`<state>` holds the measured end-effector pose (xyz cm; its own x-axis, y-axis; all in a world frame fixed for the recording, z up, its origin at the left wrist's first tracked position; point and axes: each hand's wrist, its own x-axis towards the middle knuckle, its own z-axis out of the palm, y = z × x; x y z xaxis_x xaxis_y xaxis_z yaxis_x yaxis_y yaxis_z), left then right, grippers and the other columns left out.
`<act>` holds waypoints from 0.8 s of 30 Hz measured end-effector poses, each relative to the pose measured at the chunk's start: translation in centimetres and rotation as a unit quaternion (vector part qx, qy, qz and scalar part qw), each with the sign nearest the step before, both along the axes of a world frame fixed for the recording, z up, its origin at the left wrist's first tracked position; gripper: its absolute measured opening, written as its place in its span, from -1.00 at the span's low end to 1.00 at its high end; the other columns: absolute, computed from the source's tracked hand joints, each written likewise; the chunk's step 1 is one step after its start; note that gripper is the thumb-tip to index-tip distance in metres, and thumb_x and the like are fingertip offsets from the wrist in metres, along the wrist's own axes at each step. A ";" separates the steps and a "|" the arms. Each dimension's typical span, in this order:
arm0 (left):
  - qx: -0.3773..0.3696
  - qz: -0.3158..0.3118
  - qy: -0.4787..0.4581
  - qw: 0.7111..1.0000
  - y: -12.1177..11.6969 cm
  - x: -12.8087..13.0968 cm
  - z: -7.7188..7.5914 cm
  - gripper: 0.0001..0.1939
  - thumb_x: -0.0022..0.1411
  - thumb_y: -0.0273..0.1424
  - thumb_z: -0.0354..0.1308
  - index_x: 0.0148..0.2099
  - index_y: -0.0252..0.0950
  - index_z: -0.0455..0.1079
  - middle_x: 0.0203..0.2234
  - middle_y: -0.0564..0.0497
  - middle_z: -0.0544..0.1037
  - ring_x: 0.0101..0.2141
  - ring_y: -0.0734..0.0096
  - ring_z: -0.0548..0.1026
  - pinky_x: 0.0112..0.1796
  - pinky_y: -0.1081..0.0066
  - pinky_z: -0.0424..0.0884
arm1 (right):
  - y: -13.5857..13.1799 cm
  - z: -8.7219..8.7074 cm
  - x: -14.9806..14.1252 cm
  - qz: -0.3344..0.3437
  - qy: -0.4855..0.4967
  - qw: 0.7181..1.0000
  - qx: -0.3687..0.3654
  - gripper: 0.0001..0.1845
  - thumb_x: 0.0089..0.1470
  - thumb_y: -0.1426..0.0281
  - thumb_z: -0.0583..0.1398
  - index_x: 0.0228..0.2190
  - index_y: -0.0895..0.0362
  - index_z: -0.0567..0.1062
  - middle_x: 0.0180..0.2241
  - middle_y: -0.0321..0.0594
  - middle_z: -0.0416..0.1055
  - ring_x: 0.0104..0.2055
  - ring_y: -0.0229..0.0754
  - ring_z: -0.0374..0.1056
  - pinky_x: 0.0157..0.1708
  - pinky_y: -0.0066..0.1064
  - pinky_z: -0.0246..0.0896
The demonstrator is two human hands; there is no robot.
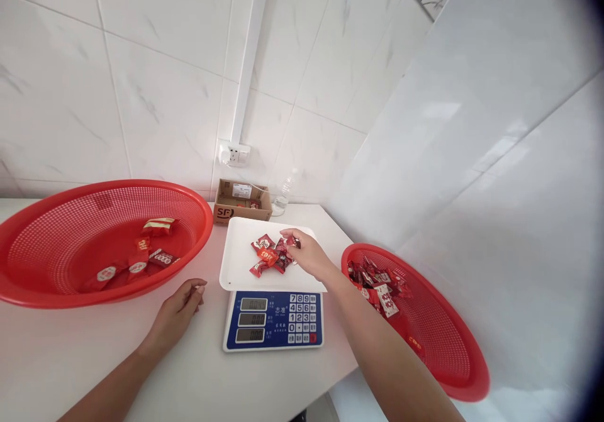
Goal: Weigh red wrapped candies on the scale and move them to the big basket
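A blue digital scale point(274, 319) stands in the middle of the white table, with a white tray point(238, 265) on top. Several red wrapped candies point(267, 256) lie on the tray. My right hand point(306, 252) reaches over the tray's right side, its fingers pinched on a red candy at the pile's edge. My left hand point(177, 312) rests on the table left of the scale, fingers loosely curled and holding nothing.
A large red mesh basket point(56, 283) at left holds a few red packets. A second red basket point(453, 372) at right, past the table edge, holds several candies. A small cardboard box point(241, 200) and a clear bottle point(284, 195) stand by the tiled wall.
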<state>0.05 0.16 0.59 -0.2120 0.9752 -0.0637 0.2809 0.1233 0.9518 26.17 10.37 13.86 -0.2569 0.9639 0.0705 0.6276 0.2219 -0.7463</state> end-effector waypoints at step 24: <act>-0.008 -0.006 -0.001 1.000 -0.2 0.3 0.5 -0.59 0.15 -0.01 -0.07 -0.12 -0.18 0.29 -0.49 0.11 0.37 -0.43 0.43 0.39 -0.32 0.41 0.37 | -11.0 -2.6 12.3 -0.346 -0.151 0.926 0.023 -0.44 0.01 0.09 0.05 -0.01 0.08 0.42 0.01 -0.11 0.41 0.01 0.05 0.33 -0.01 -0.14 0.22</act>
